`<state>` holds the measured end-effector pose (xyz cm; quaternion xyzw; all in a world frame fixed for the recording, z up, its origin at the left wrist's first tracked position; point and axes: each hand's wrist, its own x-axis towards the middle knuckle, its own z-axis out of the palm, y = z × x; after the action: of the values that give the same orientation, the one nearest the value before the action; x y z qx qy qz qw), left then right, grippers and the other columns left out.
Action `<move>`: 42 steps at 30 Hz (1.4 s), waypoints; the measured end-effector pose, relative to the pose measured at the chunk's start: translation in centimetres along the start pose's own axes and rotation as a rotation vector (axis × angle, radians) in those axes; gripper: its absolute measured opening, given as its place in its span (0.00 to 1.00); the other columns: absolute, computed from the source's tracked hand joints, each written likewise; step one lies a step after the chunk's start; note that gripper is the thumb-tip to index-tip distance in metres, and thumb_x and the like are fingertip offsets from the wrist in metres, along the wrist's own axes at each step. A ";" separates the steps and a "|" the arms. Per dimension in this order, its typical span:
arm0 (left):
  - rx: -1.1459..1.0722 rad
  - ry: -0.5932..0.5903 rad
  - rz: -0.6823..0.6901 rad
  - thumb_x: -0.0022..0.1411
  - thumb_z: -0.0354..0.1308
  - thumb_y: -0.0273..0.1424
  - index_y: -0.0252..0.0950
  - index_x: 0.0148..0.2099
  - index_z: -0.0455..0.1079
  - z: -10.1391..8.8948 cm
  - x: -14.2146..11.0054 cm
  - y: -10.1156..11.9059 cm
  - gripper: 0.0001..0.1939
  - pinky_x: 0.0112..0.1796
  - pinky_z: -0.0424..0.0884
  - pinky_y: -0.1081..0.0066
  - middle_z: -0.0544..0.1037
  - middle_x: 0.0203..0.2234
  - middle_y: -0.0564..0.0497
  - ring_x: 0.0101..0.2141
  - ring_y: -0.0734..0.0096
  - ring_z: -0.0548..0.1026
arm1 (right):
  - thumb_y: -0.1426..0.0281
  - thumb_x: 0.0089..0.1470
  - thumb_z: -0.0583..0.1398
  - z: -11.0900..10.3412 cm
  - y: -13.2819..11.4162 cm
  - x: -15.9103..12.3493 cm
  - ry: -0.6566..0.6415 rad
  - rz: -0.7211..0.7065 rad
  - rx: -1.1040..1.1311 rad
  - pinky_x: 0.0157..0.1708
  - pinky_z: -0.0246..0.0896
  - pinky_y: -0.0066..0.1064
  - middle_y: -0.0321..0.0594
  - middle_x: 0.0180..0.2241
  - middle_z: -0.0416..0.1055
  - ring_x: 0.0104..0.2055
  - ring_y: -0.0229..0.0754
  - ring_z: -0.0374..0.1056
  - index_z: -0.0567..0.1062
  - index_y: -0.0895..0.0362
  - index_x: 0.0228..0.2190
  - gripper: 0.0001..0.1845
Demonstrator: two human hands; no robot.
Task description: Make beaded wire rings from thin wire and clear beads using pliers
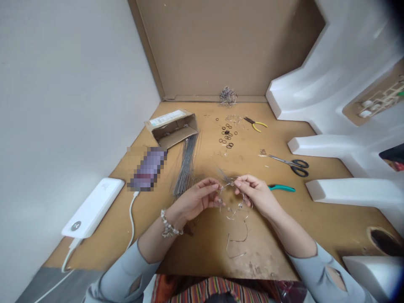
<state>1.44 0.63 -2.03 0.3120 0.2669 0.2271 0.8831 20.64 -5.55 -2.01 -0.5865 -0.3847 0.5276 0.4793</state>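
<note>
My left hand (203, 195) and my right hand (254, 193) face each other over the table, thumb and fingertips pinched. Between them runs a thin silver wire piece (227, 184) with curved loops and small shiny bits along it. Its finer detail is too small to make out. Just under the hands lie loose bent wires (237, 240) on the tabletop. Beside my right hand a teal-handled tool (282, 188) shows only its handle; the hand hides its head. A bundle of straight grey wires (185, 166) lies beyond my left hand.
A tipped cardboard box (173, 130), black rings (227, 134), yellow-handled pliers (256, 123), scissors (292, 164) and a wire tangle (227, 97) lie farther back. At left are a blurred phone (148, 168) and a cabled white power bank (94, 206). White molded blocks (334, 189) edge the right.
</note>
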 end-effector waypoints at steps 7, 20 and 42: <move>0.013 0.007 0.015 0.55 0.63 0.29 0.34 0.36 0.68 -0.1 0.0 0.0 0.08 0.37 0.75 0.62 0.71 0.31 0.54 0.25 0.81 0.70 | 0.54 0.46 0.63 -0.1 -0.4 -0.1 -0.072 0.021 0.067 0.12 0.52 0.22 0.32 0.23 0.71 0.13 0.27 0.56 0.71 0.57 0.28 0.18; 0.019 0.016 0.029 0.54 0.64 0.29 0.34 0.37 0.69 -0.3 0.1 -0.1 0.09 0.37 0.75 0.63 0.71 0.31 0.54 0.25 0.81 0.70 | 0.54 0.48 0.61 -0.1 -0.6 -0.2 -0.107 0.038 0.097 0.12 0.51 0.22 0.33 0.24 0.71 0.13 0.27 0.56 0.72 0.57 0.29 0.18; 0.077 0.125 0.168 0.53 0.64 0.31 0.33 0.34 0.68 0.0 0.1 0.3 0.09 0.38 0.73 0.67 0.70 0.24 0.57 0.25 0.81 0.69 | 0.58 0.44 0.65 -0.3 -0.4 0.1 -0.046 0.050 0.121 0.19 0.54 0.25 0.39 0.32 0.76 0.18 0.29 0.62 0.71 0.56 0.38 0.21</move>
<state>1.46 0.87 -1.83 0.3525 0.3028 0.3088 0.8299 21.02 -5.38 -1.66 -0.5534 -0.3484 0.5751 0.4916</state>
